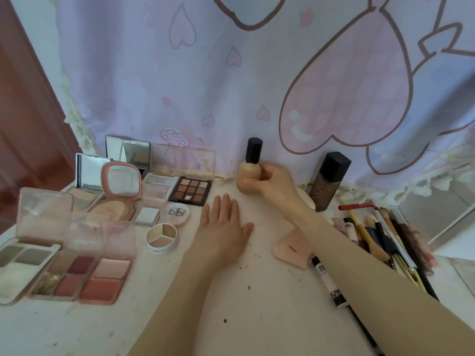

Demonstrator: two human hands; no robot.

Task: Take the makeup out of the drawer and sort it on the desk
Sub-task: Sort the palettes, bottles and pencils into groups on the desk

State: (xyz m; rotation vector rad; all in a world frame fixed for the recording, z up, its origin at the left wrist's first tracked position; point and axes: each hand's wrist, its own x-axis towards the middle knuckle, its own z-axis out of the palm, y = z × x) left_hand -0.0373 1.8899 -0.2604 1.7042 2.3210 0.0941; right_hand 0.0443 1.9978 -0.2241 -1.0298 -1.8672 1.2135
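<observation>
While the left hand (223,222) rests flat on the worktop (257,291), the right hand (272,183) grasps the foundation bottle (248,176) upright, apparently placing it beside the dark bottle (329,181); release likely follows.

The desk (257,291) has a matt, pale surface with small dark specks, and the curtain (231,73) behind it is soft printed cloth. The foundation bottle (248,181) looks like smooth glass with a glossy dark cap, and the palettes (84,276) at the left have clear, shiny plastic lids. The compact (120,181) has a pink plastic frame around a bright mirror.
</observation>
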